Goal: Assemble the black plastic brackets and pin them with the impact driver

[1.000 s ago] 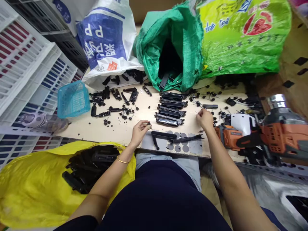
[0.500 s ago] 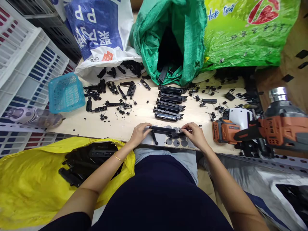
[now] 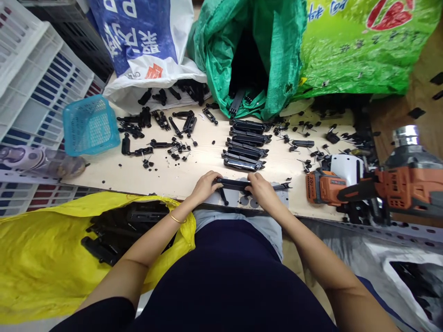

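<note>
At the front of the pale wooden tabletop (image 3: 180,179), my left hand (image 3: 206,186) and right hand (image 3: 262,190) have fingers clamped on both ends of a long black plastic bar (image 3: 235,184), probably for steadiness. Behind lie four elongated black plastic assemblies (image 3: 244,150) in a row, perhaps for order.

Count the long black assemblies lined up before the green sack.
4, in a row: first assembly nearest the green sack, then second assembly, third assembly, and fourth assembly nearest the right hand. None looks hidden.
</note>
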Motion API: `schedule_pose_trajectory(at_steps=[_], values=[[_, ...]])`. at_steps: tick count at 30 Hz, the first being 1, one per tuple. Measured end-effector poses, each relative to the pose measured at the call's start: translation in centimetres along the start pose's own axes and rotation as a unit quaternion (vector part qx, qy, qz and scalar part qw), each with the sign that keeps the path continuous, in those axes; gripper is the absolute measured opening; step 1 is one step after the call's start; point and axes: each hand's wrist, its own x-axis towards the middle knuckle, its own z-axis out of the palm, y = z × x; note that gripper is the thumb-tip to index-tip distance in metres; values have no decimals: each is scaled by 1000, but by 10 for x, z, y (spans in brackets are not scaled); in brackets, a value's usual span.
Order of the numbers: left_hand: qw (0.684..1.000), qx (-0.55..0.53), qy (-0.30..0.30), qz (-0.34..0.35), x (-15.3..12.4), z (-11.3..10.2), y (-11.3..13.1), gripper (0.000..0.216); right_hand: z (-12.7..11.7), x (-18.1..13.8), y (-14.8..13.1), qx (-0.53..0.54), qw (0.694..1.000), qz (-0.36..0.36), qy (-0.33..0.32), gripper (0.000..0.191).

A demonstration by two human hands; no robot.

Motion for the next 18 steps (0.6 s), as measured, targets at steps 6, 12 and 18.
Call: schedule_pose_trajectory(at_steps=[6,12,18], values=[[1000,-4,-2,-10,0,0,1,18,27,-16,12,19,979,-71,190,19],[999,21,-21,-19,-2,-5,3,16,22,-34,20,23,974,-135,180,30],[977,169,-112,67,14,-7,12,23,19,-35,18,73,985,-105,116,38]])
